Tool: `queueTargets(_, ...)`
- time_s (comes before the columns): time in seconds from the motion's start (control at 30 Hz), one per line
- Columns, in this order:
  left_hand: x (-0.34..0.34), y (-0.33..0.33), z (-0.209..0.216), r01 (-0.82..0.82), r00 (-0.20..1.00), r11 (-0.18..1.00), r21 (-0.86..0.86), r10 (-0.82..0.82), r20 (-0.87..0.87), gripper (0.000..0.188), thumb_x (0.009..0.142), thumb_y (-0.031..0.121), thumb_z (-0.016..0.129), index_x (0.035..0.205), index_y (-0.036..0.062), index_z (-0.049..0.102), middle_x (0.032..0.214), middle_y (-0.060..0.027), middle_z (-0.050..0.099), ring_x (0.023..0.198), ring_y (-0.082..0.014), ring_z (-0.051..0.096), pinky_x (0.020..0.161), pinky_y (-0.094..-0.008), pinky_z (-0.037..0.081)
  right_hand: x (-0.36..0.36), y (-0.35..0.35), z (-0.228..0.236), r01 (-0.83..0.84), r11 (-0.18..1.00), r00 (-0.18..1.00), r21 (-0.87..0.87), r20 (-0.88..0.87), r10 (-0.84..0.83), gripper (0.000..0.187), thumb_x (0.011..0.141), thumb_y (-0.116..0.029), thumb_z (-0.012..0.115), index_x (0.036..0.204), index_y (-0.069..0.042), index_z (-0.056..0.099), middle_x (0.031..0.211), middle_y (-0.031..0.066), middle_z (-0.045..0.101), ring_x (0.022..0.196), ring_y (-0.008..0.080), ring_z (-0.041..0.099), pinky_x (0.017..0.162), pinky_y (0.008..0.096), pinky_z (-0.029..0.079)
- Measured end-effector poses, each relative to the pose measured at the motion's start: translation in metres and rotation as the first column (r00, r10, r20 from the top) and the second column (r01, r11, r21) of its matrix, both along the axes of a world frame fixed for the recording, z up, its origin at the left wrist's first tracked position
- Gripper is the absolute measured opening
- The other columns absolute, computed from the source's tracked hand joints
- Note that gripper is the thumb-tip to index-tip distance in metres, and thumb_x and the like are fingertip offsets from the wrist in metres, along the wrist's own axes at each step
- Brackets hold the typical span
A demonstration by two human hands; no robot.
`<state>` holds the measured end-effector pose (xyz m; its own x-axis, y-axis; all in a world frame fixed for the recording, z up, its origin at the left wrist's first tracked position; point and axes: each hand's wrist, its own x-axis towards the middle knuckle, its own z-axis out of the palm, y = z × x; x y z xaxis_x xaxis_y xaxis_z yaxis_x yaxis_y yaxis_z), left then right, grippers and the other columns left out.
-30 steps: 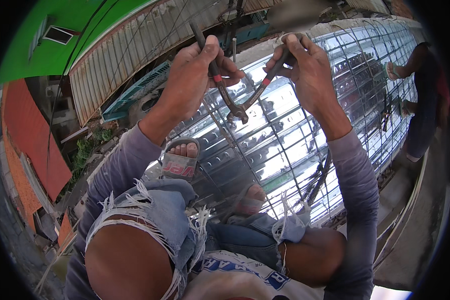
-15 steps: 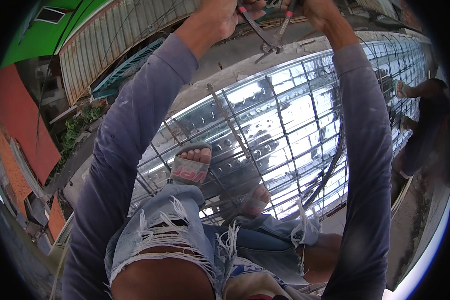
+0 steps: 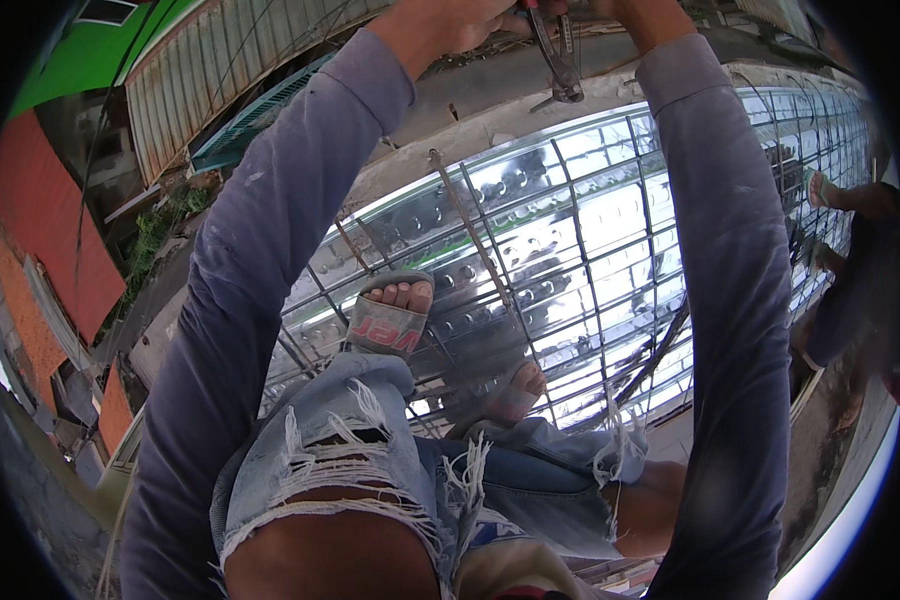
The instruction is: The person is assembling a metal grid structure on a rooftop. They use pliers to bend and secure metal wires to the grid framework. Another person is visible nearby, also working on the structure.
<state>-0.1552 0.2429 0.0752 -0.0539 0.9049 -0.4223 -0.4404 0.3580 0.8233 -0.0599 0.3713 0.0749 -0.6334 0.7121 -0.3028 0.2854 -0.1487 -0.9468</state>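
Note:
Metal pincers (image 3: 560,72) with red handle grips hang jaws down near the top edge, their handles drawn close together. My left hand (image 3: 460,24) is at the left of the grips with its fingers curled against them, partly cut off by the top edge. My right hand (image 3: 642,14) is just right of the pincers; its fingers are out of the picture. A short bar end (image 3: 541,103) shows beside the jaws, above the concrete edge. Below spreads a steel bar mesh (image 3: 580,255) over shiny dimpled metal decking (image 3: 530,240).
My sandalled left foot (image 3: 397,300) and right foot (image 3: 523,388) stand on the mesh. A rusty bar (image 3: 475,225) crosses it. Another person (image 3: 850,270) is at the right. Beyond the concrete edge (image 3: 490,125) lie a street, corrugated roofs (image 3: 205,85) and a red roof (image 3: 50,215).
The pincers' handles have come from wide apart to nearly together, and their jaws have shifted slightly right and up. Both hands have moved up, further out of the picture.

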Motion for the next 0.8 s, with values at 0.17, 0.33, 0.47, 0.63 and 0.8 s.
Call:
queueTargets(0.17, -0.009, 0.002, -0.009, 0.145, 0.988, 0.982, 0.124, -0.137, -0.071, 0.033, 0.115, 0.028, 0.039, 0.112, 0.0034, 0.060, 0.102, -0.0091, 0.064, 0.093, -0.0236, 0.066, 0.087, -0.0476, 0.059, -0.011, 0.015, -0.003, -0.098, 0.941, 0.995, -0.325, -0.049, 0.086, 0.032, 0.087, -0.034, 0.083, 0.082, -0.009, 0.063, 0.070, 0.0045, 0.062, 0.054, 0.0168, 0.058, 0.043, 0.0336, 0.045)
queueTargets(0.33, -0.025, -0.005, -0.014, 0.139, 0.990, 0.981, 0.134, -0.137, -0.027, 0.030, 0.115, 0.025, 0.040, 0.111, 0.0028, 0.059, 0.101, -0.0083, 0.063, 0.092, -0.0232, 0.066, 0.089, -0.0479, 0.061, -0.031, -0.013, 0.031, -0.212, 0.863, 0.976, -0.459, -0.151, 0.159, 0.028, 0.092, -0.026, 0.078, 0.089, -0.001, 0.066, 0.081, 0.0115, 0.071, 0.059, 0.0207, 0.065, 0.052, 0.0343, 0.056)
queueTargets(0.47, -0.022, -0.001, -0.014, 0.154, 0.987, 0.979, 0.130, -0.147, -0.060, 0.031, 0.114, 0.026, 0.042, 0.116, 0.0008, 0.060, 0.108, -0.0124, 0.068, 0.096, -0.0255, 0.070, 0.092, -0.0482, 0.062, -0.027, -0.005, 0.025, -0.268, 0.784, 0.960, -0.560, -0.219, 0.171, 0.020, 0.094, -0.016, 0.074, 0.087, 0.002, 0.068, 0.075, 0.0129, 0.070, 0.063, 0.0240, 0.069, 0.063, 0.0361, 0.061)
queueTargets(0.63, -0.027, -0.020, 0.016, 0.412, 0.853, 0.891, -0.192, -0.451, -0.261, 0.043, 0.110, 0.034, 0.053, 0.125, -0.0048, 0.064, 0.125, -0.0230, 0.070, 0.110, -0.0321, 0.072, 0.098, -0.0464, 0.060, -0.035, 0.018, -0.008, -0.198, 0.812, 0.980, -0.549, -0.102, 0.169, 0.018, 0.092, -0.013, 0.074, 0.078, -0.005, 0.066, 0.066, 0.0069, 0.066, 0.052, 0.0216, 0.061, 0.051, 0.0360, 0.053)
queueTargets(0.8, -0.057, -0.033, 0.038, 0.458, 0.789, 0.848, -0.268, -0.527, -0.317, 0.057, 0.105, 0.042, 0.061, 0.132, -0.0081, 0.061, 0.139, -0.0269, 0.062, 0.128, -0.0342, 0.062, 0.108, -0.0438, 0.052, -0.032, -0.004, 0.007, -0.099, 0.916, 0.993, -0.389, 0.022, 0.116, 0.019, 0.094, -0.017, 0.071, 0.078, -0.009, 0.064, 0.061, 0.0022, 0.058, 0.046, 0.0181, 0.054, 0.041, 0.0351, 0.044)
